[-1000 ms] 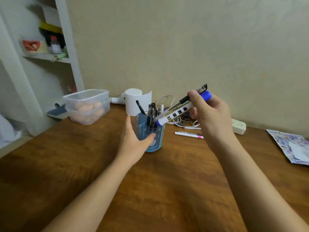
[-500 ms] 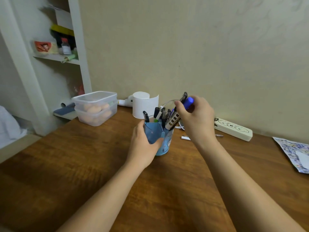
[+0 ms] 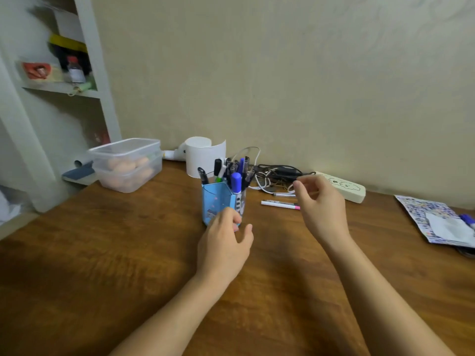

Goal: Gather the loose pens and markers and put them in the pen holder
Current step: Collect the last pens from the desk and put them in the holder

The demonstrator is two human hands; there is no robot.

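Lidded plastic tub [image 3: 127, 164] far left; paper roll [image 3: 203, 156], cable tangle [image 3: 276, 176], power strip [image 3: 344, 188] along wall.

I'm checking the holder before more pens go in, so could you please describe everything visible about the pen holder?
The pen holder is a light blue, faceted cup, seemingly plastic, with small printed pictures. It stands upright on the wooden table, packed with pens and a blue-capped marker poking out. The left hand covers its base; whether it touches is unclear.
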